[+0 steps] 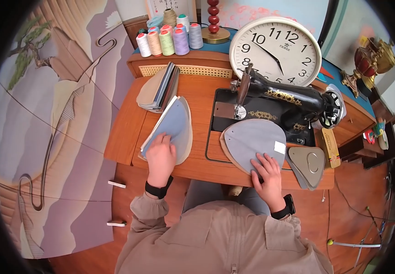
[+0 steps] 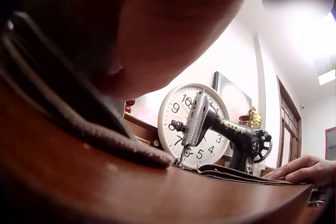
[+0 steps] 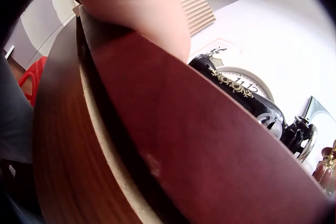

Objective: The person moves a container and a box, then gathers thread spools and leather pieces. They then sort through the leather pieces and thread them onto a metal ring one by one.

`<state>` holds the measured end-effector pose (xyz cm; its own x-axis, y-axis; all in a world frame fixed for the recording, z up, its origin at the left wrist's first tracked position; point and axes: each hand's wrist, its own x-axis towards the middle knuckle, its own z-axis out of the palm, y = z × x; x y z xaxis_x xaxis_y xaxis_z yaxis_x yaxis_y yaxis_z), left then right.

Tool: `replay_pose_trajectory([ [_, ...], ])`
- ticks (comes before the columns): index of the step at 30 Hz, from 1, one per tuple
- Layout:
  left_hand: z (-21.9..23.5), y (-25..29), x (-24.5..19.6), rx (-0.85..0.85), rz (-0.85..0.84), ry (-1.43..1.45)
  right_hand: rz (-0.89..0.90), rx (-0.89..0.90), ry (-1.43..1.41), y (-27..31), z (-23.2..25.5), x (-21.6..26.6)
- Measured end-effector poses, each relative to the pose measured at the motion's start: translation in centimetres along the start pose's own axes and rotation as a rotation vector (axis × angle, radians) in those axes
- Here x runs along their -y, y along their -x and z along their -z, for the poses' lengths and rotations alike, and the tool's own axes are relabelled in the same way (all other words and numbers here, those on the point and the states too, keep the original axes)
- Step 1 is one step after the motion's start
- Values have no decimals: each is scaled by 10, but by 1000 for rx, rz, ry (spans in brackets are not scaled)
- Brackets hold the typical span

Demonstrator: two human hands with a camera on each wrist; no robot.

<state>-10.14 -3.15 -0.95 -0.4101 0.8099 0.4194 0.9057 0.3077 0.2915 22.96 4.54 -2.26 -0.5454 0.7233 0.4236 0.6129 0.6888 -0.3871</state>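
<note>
Both unclenched, left hand (image 1: pixel 161 156) rests on blue stack (image 1: pixel 173 119), right hand (image 1: pixel 269 180) on grey stack (image 1: pixel 252 142).

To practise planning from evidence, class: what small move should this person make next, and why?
Probably the left hand should pinch and lift the top blue-grey, rounded flat sheet: its fingers rest on that sheet, and paler edges show beneath, suggesting separate layers. The right hand rests on another rounded grey sheet, perhaps steadying it.
</note>
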Motion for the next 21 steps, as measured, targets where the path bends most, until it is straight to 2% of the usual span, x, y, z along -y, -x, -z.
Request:
replay_pose_trajectory([
  [4, 8, -7, -2, -72, 61, 5, -3, -10, -30, 0, 1, -1],
  [6, 16, -10, -7, -183, 237, 447, -6, -15, -40, 0, 2, -4],
  [7, 18, -11, -14, -250, 224, 671, 0, -16, -110, 0, 3, -7],
  [8, 23, -11, -24, -246, 217, 670, 8, -17, -180, 0, 4, -9],
  [10, 36, -10, -50, -246, 284, 1158, -26, -46, -268, -2, 16, -6],
  [11, 45, -8, -65, -201, 258, 1300, -54, -71, -355, -4, 24, -3],
  [12, 50, -6, -79, -196, 251, 1302, -58, -78, -354, -3, 29, 1],
  [14, 55, -3, -108, -118, 237, 1668, -223, 53, -777, -2, 34, 8],
  [15, 54, -1, -121, -75, 248, 1749, -278, 132, -1012, 3, 28, 8],
  [16, 50, 0, -133, -68, 243, 1753, -280, 124, -1009, 6, 24, 8],
  [18, 43, 3, -152, 88, 287, 1893, -350, 230, -1621, 7, 22, 12],
  [19, 26, 7, -151, 178, 282, 1948, -402, 203, -1748, 5, 24, 14],
  [20, 11, 10, -153, 180, 283, 1950, -403, 202, -1747, 6, 23, 9],
  [21, -2, 13, -155, 288, 357, 1953, -582, 154, -1772, 8, 19, 0],
])
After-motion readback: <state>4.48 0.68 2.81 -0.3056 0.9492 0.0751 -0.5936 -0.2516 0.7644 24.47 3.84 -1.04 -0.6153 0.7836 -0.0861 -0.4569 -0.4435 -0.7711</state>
